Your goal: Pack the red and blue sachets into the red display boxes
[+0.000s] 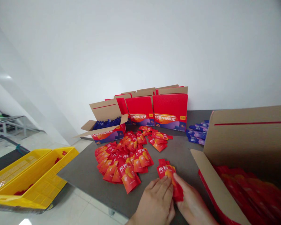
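My left hand (155, 198) and my right hand (192, 201) meet near the table's front edge around a small stack of red sachets (165, 168). The left fingers lie bent together over the sachets. On the right side, my right thumb and palm press against the stack, with most of those fingers hidden. Just left of my hands, many red and orange sachets (128, 175) lie overlapping in a loose fan. To the right, an open carton (213, 184) holds more red sachets (250, 190), partly blurred.
Upright red cartons (170, 109) stand along the back by the wall. An open carton (107, 136) with dark blue sachets (106, 123) sits at the left, and blue-purple sachets (198, 132) lie at the right. Yellow crates (44, 184) with some red pieces stand left of the table (89, 175).
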`<state>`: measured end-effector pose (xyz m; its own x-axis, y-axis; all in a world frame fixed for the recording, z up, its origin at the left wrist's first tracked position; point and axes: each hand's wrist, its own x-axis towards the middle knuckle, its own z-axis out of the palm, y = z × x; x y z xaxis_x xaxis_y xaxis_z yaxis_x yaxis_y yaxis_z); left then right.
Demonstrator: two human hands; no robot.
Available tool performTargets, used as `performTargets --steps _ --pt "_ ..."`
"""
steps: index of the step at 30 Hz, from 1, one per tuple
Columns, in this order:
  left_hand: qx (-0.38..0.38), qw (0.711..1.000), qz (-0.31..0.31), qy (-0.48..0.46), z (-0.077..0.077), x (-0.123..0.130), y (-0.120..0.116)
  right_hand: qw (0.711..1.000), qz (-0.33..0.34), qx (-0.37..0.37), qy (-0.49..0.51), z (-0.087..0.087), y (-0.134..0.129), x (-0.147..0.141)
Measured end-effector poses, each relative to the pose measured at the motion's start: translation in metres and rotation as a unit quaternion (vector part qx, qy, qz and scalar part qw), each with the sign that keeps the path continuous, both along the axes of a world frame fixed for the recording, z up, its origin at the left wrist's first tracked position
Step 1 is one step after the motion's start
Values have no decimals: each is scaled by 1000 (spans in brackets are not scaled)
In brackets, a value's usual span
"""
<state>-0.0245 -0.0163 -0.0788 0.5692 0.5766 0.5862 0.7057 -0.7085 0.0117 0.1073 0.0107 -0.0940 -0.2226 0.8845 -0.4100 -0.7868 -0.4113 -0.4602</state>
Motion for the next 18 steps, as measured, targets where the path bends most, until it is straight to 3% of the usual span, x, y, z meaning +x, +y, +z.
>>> performTargets --steps 4,8,11,13,16,18 --pt "-57 997 -34 -29 3 -1 -4 998 15 68 -12 -5 -2 -4" --pt "-163 981 -62 -79 27 -13 5 997 6 64 -43 -3 -4 -5" --pt "-215 974 7 -78 46 -31 29 998 1 40 -55 -1 -5 -4" --pt "-202 975 89 -1 52 -43 49 998 -3 21 -64 -1 -4 -4" --pt "-162 960 182 139 49 -52 70 998 -2 18 -68 -3 -4 -3" --pt "-142 951 205 183 41 -51 77 998 4 30 -63 -5 -4 -3"
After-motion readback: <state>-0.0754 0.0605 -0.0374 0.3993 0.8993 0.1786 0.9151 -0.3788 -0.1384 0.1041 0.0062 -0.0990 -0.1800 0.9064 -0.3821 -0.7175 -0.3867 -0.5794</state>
